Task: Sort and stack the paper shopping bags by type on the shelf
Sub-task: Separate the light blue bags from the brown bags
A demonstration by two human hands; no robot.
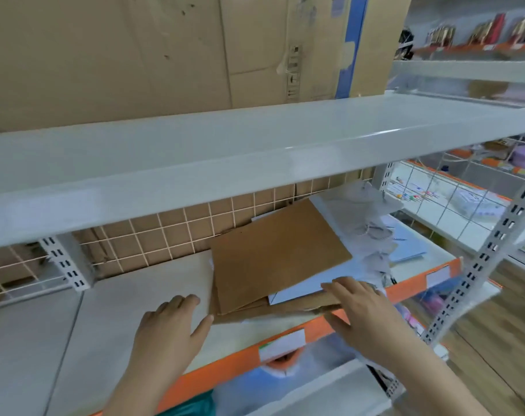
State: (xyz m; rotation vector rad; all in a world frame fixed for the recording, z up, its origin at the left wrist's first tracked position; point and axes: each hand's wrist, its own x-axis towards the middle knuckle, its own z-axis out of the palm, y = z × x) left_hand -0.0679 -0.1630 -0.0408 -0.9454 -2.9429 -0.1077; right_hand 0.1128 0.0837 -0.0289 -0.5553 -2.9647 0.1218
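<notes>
Center frame, brown paper bags (273,259) lie flat on the shelf (141,295), left hand (172,322) open with thumb at their edge, right hand (363,310) gripping their front edge.

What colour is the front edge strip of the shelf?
Orange front edge strip, seen in the head view.

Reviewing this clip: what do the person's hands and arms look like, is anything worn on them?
Both hands are bare: no gloves, rings or watch show on the left hand or the right hand. Both forearms are uncovered as far as the frame's bottom edge, so no sleeves are visible. Nails are short and unpainted as far as the blur allows.
</notes>
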